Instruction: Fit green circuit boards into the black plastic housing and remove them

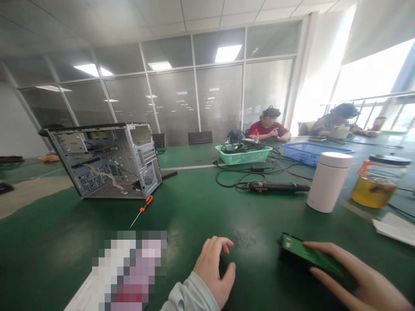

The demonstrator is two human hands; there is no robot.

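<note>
My right hand [353,276] grips a flat green circuit-board part on a black body [304,255], held low over the green table [194,203] at the lower right. My left hand [214,268] rests on the tabletop beside it, fingers curled loosely apart and holding nothing. An open computer case [106,162] lies on its side at the far left, its inside facing me. An orange-handled screwdriver [142,209] lies in front of the case.
A white cylinder [329,181] and a jar of yellow liquid [378,181] stand at right. A black power tool [275,186] with cables lies mid-table. Green [243,154] and blue [311,152] baskets sit behind. Two people sit at the far side.
</note>
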